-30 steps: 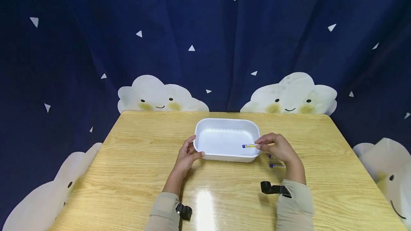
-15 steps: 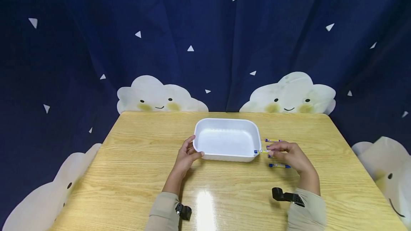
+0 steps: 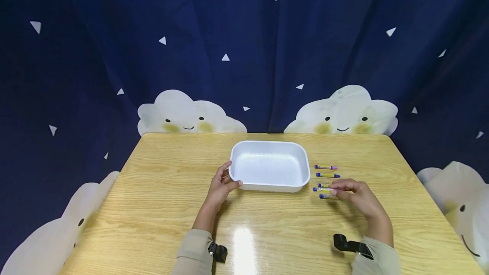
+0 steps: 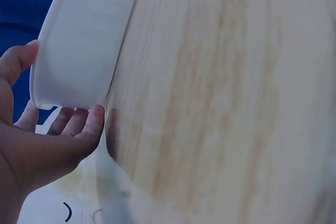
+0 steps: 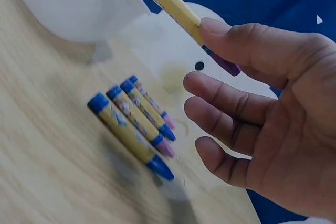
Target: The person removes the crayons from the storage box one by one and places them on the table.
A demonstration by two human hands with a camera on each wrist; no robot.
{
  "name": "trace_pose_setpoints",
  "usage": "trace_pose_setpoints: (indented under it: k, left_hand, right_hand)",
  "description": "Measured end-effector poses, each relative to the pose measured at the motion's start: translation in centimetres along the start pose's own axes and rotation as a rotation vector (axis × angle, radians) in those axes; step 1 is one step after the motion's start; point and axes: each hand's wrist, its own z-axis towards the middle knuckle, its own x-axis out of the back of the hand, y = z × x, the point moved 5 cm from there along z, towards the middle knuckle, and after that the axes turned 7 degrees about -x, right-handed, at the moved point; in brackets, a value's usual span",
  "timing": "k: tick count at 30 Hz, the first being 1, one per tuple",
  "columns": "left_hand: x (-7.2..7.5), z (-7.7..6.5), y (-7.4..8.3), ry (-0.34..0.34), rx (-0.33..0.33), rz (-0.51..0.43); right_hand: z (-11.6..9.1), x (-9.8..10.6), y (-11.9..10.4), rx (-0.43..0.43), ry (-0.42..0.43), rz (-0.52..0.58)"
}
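A white rectangular plastic basin (image 3: 269, 169) stands on the table. My left hand (image 3: 218, 191) holds its near left corner, thumb on the front rim and fingers round the end wall. Between thumb and index finger, my right hand (image 3: 361, 200) pinches a yellow-wrapped crayon (image 5: 178, 13) with a purple tip, held above the table right of the basin. Below it lie several more crayons in a row: one pink-tipped crayon (image 3: 324, 167), a blue-tipped crayon (image 3: 327, 175), another pink-tipped crayon (image 5: 140, 121) and a nearer blue-tipped crayon (image 5: 130, 137). The hand partly covers the nearer ones in the head view.
The wooden table (image 3: 172, 169) ends at a dark blue curtain (image 3: 214, 33) with white triangles. Cloud-shaped panels (image 3: 191, 113) stand along the back and side edges. A black wrist camera (image 3: 349, 245) sits on the right sleeve.
My right hand has moved right and nearer to me with the crayon, from over the basin to above the crayon row. The left hand stays on the basin.
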Motion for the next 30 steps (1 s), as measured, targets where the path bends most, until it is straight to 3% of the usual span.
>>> trace_pose_setpoints:
  k: [8, 19, 25, 30]
  left_hand:
    - [0.1, 0.1, -0.4, 0.001, -0.012, 0.008]
    - [0.2, 0.2, -0.4, -0.022, 0.029, -0.007]
    - [0.2, 0.1, -0.4, -0.021, 0.027, -0.001]
    - [0.2, 0.1, -0.5, 0.005, 0.011, 0.023]
  right_hand:
    - [-1.1, 0.5, 2.0, 0.008, 0.024, 0.015]
    - [-2.2, 0.2, 4.2, -0.139, -0.021, 0.084]
    - [-2.1, -0.1, 4.6, -0.061, -0.011, -0.012]
    - [-2.0, -0.4, 4.4, -0.036, -0.051, -0.095]
